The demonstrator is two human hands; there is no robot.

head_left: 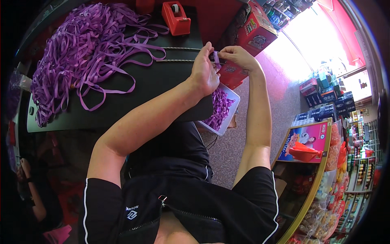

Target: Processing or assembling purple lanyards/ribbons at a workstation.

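Two thin twisted metal rods (178, 60) jut past the right end of the black table, side by side. A short piece of purple ribbon (216, 59) lies across them near their ends. My left hand (205, 75) is raised at the rods, forefinger pointing up and lower fingers curled at the ribbon's near end. From the other side my right hand (240, 58) pinches the ribbon between thumb and fingers. The exact grip of the left fingertips is partly hidden. A big tangled heap of purple ribbon (77, 53) covers the table's left side, with loose loops trailing toward the rods.
Below my hands a white plastic bin (230, 118) holds many short purple pieces. A red tape dispenser (176, 20) stands on the black table (150, 101). Red cartons (258, 34) are behind my right hand. A display case (304, 179) stands right; another person's arm (36, 195) shows left.
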